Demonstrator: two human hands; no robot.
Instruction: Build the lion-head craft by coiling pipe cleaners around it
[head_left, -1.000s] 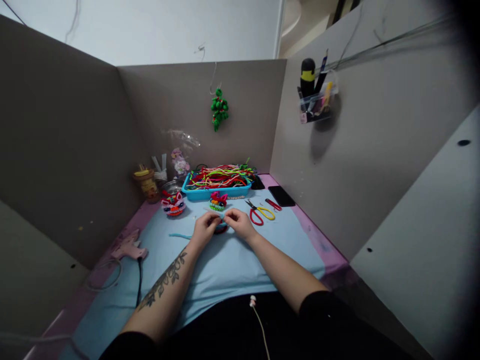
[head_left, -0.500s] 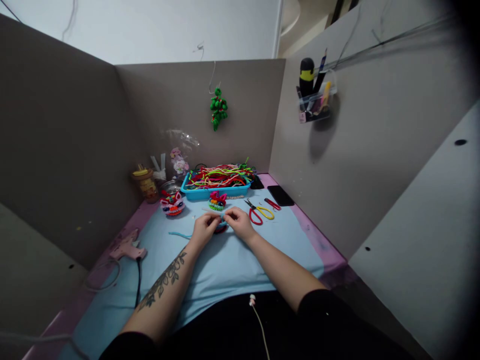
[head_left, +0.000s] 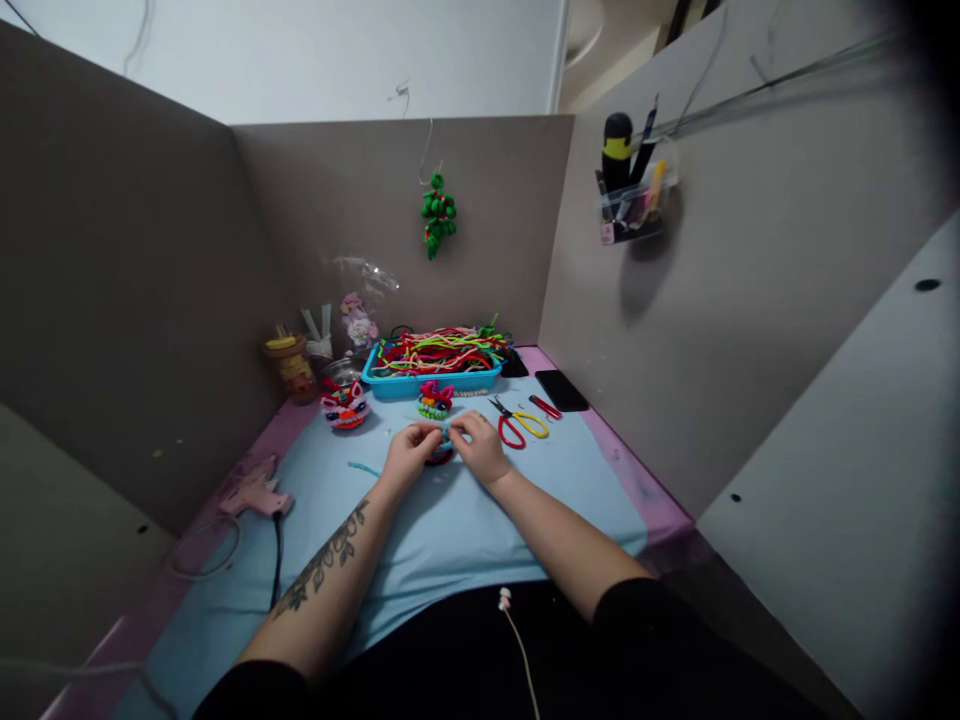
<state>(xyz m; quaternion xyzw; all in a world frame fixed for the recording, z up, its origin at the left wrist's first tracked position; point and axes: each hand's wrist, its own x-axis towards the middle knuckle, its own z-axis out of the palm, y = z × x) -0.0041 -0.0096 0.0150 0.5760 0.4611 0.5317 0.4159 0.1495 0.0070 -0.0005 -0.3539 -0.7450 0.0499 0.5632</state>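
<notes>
My left hand [head_left: 411, 450] and my right hand [head_left: 478, 446] meet over the middle of the table, fingertips pinched. Between them is a small piece of work in light blue cord [head_left: 446, 437], with a dark red part [head_left: 440, 458] below it, mostly covered by my fingers. A loose blue cord end [head_left: 364, 468] sticks out to the left from under my left hand. Just beyond my hands stands a small pink, orange and green knotted animal head [head_left: 435, 400]. A larger pink and red one [head_left: 346, 407] sits farther left.
A blue basket [head_left: 431, 386] of colourful cords stands at the back. Right of my hands lie scissors [head_left: 517, 424], a red cutter [head_left: 545, 407] and a phone [head_left: 562, 391]. A pink glue gun [head_left: 257, 490] with its cable lies left. Grey partitions [head_left: 405, 220] enclose the table.
The loose blue cord end has drawn in toward my left hand and shows shorter. Both hands stay almost in place, still pinching the blue cord work.
</notes>
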